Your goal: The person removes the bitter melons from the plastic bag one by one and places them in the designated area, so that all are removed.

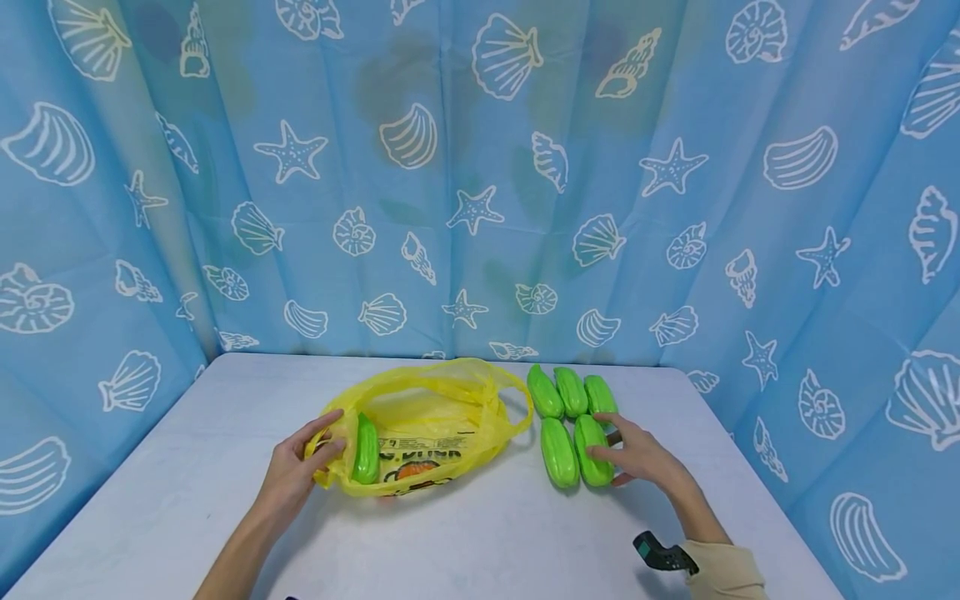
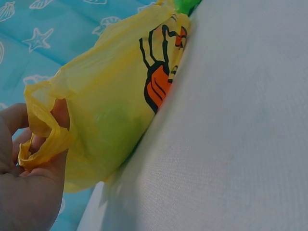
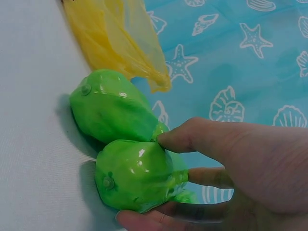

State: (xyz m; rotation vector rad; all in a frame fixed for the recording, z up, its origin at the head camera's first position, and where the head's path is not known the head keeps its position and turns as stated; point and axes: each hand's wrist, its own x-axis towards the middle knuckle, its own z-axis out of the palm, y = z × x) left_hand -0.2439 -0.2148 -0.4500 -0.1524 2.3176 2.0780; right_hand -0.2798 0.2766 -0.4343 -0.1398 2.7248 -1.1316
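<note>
A yellow plastic bag [image 1: 480, 421] lies on its side with its mouth wide toward me, dark print and an orange picture on it. Inside near its left end is one glossy green vegetable [image 1: 366, 450], long and cucumber-like. My left hand [image 1: 307, 454] grips the bag's left edge, the plastic folded between thumb and fingers in the left wrist view. Right of the bag, several matching green vegetables lie in two rows. My right hand [image 1: 637, 450] holds the front right vegetable [image 3: 137, 175], thumb on its upper side and fingers around the other side. Another vegetable [image 3: 113, 106] lies right beside it.
The back row of green vegetables [image 1: 570, 392] lies just behind the front pair. A white-covered table [image 1: 480, 550] carries everything. A blue curtain with shell prints [image 1: 465, 250] hangs along its back and sides. The bag's handle loop [image 1: 528, 408] reaches close to the vegetables.
</note>
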